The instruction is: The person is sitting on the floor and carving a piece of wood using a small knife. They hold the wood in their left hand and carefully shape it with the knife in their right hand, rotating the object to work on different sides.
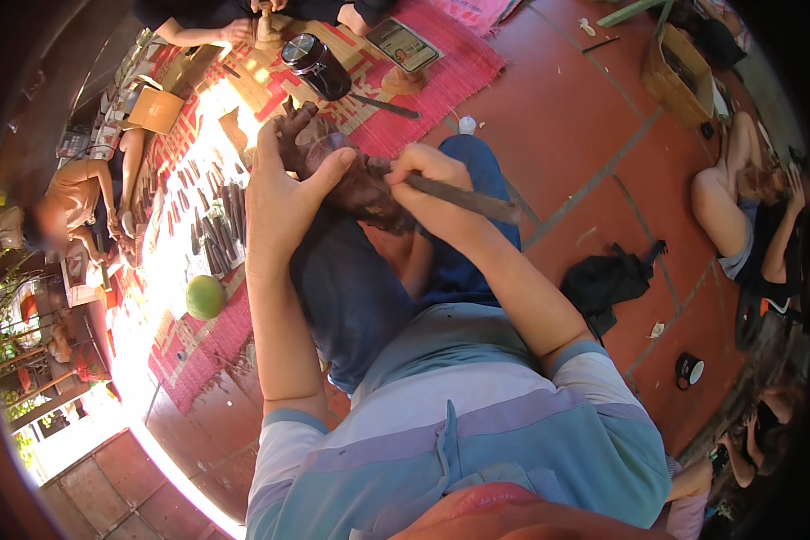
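Observation:
In front of my lap is a dark reddish-brown wood carving [362,193] with knobbly, branching parts at its far end. My left hand [286,180] grips the carving's left side, thumb laid across the top. My right hand [434,184] is closed around a chisel-like hand tool [472,200] with a long brown handle pointing out to the right. The tool's working end meets the carving's right side, but my fingers hide its tip. My jeans-covered knees lie beneath and beside the carving.
Ahead, a red woven mat [463,63] bears a black canister [317,67], a phone [403,45] on a wooden stand and a knife-like tool [385,106]. Several carving tools [216,229] and a green round fruit [205,297] lie left. A black bag [607,279] rests right. Other people sit around.

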The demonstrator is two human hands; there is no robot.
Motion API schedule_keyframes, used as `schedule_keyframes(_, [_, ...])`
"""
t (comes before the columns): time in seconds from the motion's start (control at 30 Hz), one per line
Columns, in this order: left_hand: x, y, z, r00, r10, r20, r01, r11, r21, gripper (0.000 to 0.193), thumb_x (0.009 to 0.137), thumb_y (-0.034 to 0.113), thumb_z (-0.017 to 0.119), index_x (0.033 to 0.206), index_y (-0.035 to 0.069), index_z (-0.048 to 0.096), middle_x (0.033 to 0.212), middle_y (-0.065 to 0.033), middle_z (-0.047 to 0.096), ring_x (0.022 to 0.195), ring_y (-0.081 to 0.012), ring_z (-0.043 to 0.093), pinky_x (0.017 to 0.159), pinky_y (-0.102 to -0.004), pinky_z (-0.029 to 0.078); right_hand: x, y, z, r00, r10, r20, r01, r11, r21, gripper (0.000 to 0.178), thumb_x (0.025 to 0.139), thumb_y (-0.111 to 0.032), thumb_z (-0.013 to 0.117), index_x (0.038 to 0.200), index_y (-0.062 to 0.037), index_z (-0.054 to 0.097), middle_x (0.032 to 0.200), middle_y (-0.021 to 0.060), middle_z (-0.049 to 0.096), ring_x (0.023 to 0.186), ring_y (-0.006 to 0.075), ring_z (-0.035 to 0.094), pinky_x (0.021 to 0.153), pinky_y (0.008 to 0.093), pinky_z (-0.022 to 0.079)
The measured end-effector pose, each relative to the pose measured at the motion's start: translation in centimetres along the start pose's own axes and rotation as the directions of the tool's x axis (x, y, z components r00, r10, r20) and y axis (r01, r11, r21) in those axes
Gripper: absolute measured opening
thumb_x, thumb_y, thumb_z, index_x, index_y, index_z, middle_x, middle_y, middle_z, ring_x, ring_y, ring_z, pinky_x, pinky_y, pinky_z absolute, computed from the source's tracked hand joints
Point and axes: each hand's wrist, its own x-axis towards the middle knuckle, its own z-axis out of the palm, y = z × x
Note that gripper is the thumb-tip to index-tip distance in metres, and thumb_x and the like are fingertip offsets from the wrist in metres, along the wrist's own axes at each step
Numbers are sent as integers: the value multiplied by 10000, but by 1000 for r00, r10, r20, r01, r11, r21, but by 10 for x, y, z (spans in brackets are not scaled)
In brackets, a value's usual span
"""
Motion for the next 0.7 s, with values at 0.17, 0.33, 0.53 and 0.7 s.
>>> schedule_keyframes(0.17, [-1, -1, 1, 999, 33, -8, -34, 999, -20, 735, 674, 390, 769, 1209, -11, 463, 1205, -164, 567, 1104, -269, 557, 927, -357, 417, -2, 12, -2, 999, -23, -42, 25, 999, 49, 63, 708, -20, 593, 753, -46, 558, 732, 88, 590, 697, 245, 603, 612, 331, 459])
schedule_keyframes(0.33, [-2, -1, -1, 1000, -13, -6, 13, 1000, 29, 731, 676, 390, 766, 1203, -14, 461, 1198, -157, 572, 1095, -267, 561, 911, -354, 424, 0, -9, 0, 997, 67, 40, -67, 998, -17, 66, 709, -35, 600, 762, -41, 562, 720, 91, 606, 685, 236, 616, 602, 334, 461])
schedule_keyframes(0.53, [-2, 0, 1, 1000, 11, -19, -10, 999, 38, 741, 670, 413, 763, 1201, -9, 464, 1184, -160, 576, 1079, -272, 567, 899, -352, 429, 7, -5, -11, 995, 73, 66, -73, 997, -3, 74, 722, -46, 590, 792, -50, 568, 724, 88, 607, 716, 230, 615, 628, 325, 463])
schedule_keyframes(0.7, [-2, -1, -1, 1000, -10, 4, 10, 996, 89, 764, 699, 445, 732, 1267, 24, 440, 1218, -142, 561, 1112, -255, 546, 892, -333, 423, 20, -9, -14, 972, 152, 180, -151, 988, -20, 76, 721, -40, 587, 792, -33, 560, 719, 93, 600, 709, 232, 604, 633, 326, 460])
